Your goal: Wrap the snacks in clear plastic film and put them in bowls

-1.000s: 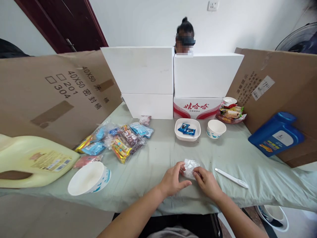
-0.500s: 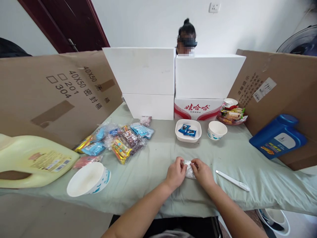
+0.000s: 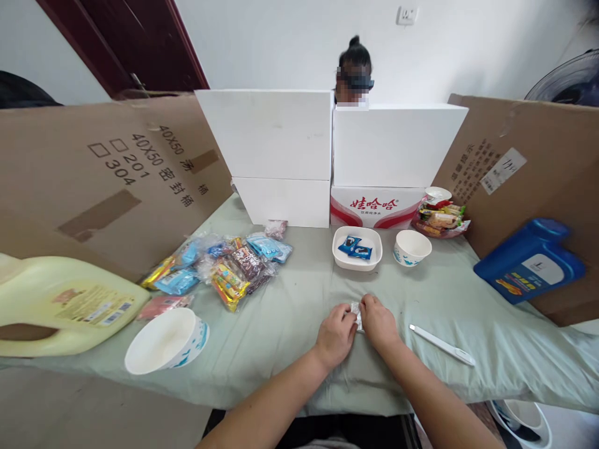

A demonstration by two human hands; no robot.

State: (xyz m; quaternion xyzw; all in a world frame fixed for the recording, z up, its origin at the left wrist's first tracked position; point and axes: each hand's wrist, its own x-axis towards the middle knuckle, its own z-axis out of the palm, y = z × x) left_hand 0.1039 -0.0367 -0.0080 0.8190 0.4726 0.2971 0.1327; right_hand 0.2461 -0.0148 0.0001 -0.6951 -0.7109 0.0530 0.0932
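Observation:
Between my two hands is a small clear plastic packet (image 3: 357,313), pinched low over the green cloth. My left hand (image 3: 336,333) grips its left side with curled fingers. On its other side my right hand (image 3: 378,321) is closed too. Both hands cover most of the packet, so its contents cannot be made out. To the right of my right hand lies a white utility knife (image 3: 442,345). Beyond the hands a white square dish (image 3: 357,266) holds two blue wrapped sweets (image 3: 360,252). A paper bowl (image 3: 412,248) stands beside that dish.
Bagged snacks (image 3: 246,262) lie left of centre, near a larger paper bowl (image 3: 161,343) and a yellow jug (image 3: 70,305). A blue bottle (image 3: 528,262) leans at right. White boxes (image 3: 281,156) and cardboard panels (image 3: 116,187) border the table. A person (image 3: 354,68) is behind the boxes.
My fingers have closed further over the packet and my hands have turned inward, so less of it shows. The view has shifted slightly; the other objects stay in place.

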